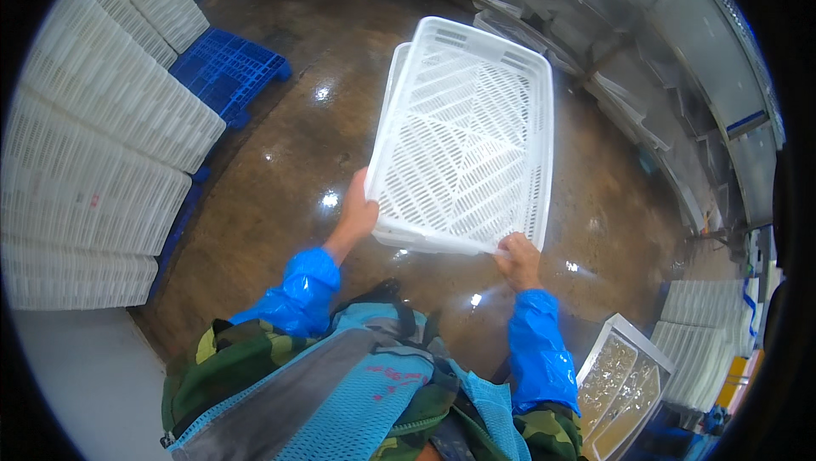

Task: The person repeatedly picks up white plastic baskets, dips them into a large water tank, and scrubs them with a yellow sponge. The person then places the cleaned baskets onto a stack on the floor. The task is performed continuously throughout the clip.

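Note:
In front of me I hold a white slotted plastic tray point(463, 134) out over the wet floor, its long sides pointing away from me. The edge of a second white tray point(393, 79) shows beneath it on the left. My left hand point(354, 210) is closed on the near left corner, thumb over the rim. At the near right corner my right hand point(518, 261) grips the front rim with bent fingers. Blue plastic sleeve covers are on both my forearms. The fingers under the trays are hidden.
Tall stacks of white trays point(110, 147) stand along the left, by blue pallets point(225, 70). A metal-framed basin point(608, 333) of murky liquid is at the lower right, beside more stacked trays point(701, 325). Metal racking point(629, 113) curves along the right. The brown floor point(280, 147) is wet.

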`<act>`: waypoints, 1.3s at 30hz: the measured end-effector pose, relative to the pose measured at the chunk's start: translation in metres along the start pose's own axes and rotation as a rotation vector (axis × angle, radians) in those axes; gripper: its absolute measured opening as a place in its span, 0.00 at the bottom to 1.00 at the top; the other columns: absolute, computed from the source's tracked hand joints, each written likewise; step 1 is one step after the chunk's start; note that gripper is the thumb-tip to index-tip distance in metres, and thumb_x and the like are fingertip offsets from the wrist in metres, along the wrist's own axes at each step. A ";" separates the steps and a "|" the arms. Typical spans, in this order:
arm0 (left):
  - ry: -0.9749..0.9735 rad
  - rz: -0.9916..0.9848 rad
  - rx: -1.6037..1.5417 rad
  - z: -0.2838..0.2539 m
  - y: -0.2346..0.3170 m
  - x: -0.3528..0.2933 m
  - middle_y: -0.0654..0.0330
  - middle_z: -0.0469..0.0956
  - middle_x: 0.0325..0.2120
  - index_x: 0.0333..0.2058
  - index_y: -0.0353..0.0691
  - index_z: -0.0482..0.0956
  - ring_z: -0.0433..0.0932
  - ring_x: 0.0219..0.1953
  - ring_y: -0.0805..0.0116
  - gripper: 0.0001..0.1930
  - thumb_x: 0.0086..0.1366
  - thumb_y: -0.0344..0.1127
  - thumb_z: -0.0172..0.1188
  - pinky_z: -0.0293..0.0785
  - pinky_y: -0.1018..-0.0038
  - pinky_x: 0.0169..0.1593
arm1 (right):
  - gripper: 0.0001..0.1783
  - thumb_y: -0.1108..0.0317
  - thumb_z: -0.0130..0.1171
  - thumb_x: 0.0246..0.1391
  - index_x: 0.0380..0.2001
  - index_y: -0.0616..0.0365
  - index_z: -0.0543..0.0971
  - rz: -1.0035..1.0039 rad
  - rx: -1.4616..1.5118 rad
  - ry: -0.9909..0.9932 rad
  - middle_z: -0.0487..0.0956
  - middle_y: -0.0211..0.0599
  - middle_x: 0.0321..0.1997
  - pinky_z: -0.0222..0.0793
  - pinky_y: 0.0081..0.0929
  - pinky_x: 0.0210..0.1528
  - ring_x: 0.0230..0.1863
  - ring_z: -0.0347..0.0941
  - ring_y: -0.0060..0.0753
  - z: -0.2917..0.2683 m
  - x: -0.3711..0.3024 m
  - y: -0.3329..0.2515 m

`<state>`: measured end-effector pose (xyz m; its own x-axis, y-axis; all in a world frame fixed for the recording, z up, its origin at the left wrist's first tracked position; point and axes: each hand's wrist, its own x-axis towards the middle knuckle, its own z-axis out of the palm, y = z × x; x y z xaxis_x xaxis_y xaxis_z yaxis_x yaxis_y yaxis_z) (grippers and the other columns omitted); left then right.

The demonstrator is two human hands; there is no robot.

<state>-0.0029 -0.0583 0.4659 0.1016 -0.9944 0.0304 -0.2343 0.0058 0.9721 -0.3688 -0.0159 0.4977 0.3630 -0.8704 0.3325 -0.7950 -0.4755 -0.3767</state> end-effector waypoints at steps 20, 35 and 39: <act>0.300 0.436 0.403 0.028 0.037 -0.047 0.46 0.62 0.54 0.57 0.30 0.62 0.62 0.57 0.50 0.26 0.58 0.24 0.54 0.56 0.58 0.63 | 0.24 0.59 0.67 0.43 0.43 0.57 0.75 0.299 -0.115 0.466 0.74 0.43 0.47 0.62 0.40 0.56 0.51 0.68 0.48 0.024 -0.045 -0.068; -0.882 0.487 0.284 0.267 0.091 -0.242 0.48 0.65 0.50 0.54 0.31 0.65 0.66 0.53 0.54 0.23 0.58 0.27 0.50 0.64 0.61 0.56 | 0.19 0.58 0.62 0.49 0.41 0.59 0.78 1.801 -0.461 0.898 0.76 0.46 0.43 0.67 0.45 0.50 0.47 0.70 0.51 -0.078 -0.645 -0.144; -1.002 0.488 0.392 0.327 0.090 -0.304 0.48 0.65 0.49 0.54 0.32 0.65 0.68 0.51 0.54 0.23 0.58 0.28 0.50 0.67 0.62 0.53 | 0.19 0.61 0.65 0.47 0.41 0.60 0.78 1.972 -0.652 0.940 0.76 0.47 0.43 0.66 0.46 0.49 0.48 0.70 0.53 -0.098 -0.804 -0.165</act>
<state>-0.3706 0.2095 0.4687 -0.8441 -0.5361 0.0136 -0.3363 0.5489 0.7652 -0.5772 0.7742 0.3770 -0.9052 0.3217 0.2777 0.1664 0.8695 -0.4650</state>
